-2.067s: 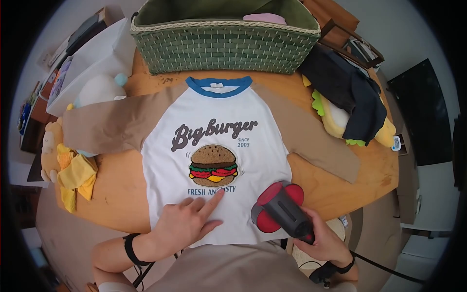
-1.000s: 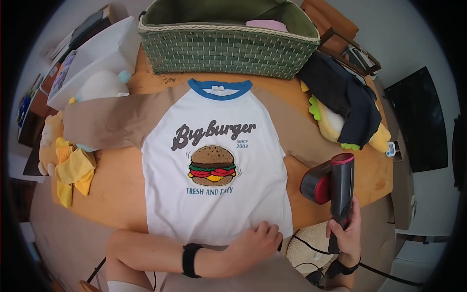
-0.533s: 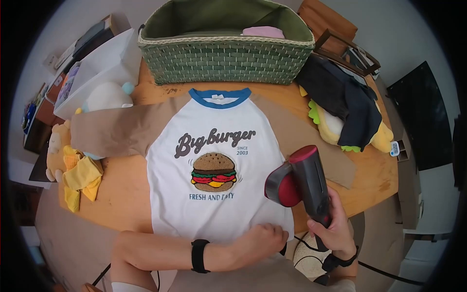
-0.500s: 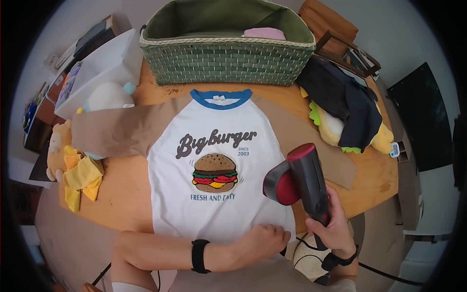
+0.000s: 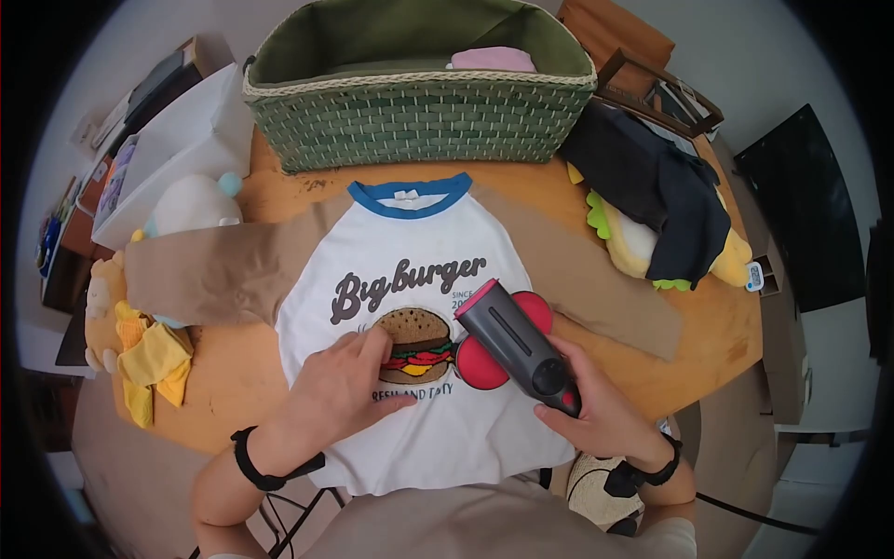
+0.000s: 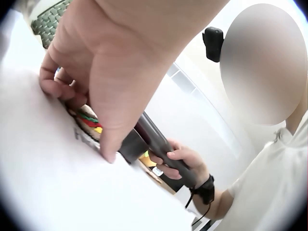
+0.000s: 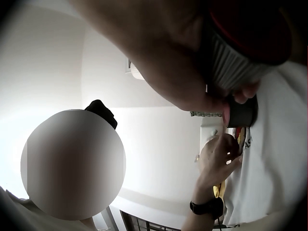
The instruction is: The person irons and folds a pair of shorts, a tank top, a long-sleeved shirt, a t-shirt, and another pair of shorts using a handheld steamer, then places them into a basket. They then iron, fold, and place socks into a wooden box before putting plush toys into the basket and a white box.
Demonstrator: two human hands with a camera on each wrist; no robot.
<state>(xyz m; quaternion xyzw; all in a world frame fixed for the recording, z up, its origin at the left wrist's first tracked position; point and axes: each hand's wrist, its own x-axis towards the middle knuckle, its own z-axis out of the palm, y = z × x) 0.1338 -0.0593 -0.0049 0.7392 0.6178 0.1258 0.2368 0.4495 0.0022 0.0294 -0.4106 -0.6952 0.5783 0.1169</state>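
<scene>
A white shirt (image 5: 410, 238) with brown sleeves and a blue collar lies spread on the table (image 5: 712, 345). My left hand (image 5: 337, 387) touches its front at the left edge of the burger patch (image 5: 410, 324). In the left wrist view, the fingers of my left hand (image 6: 106, 72) are bent against the fabric, with the thumb apart from them. My right hand (image 5: 596, 401) grips the handle of a dark grey and red handheld device (image 5: 512, 337). Its two round red parts face the shirt beside the patch; whether they touch it, I cannot tell.
Behind the shirt stands a green woven basket (image 5: 419, 121) with a pink item (image 5: 494, 60) inside. Left are a white bin (image 5: 209, 116), plush toys and a yellow cloth (image 5: 154, 354). Dark clothing (image 5: 643, 177) lies over a yellow plush at right. A black cord (image 5: 759, 515) trails right.
My left hand has moved from the shirt's lower right edge up to the burger patch. The device, held in my right hand, has shifted left and turned, nearer the patch.
</scene>
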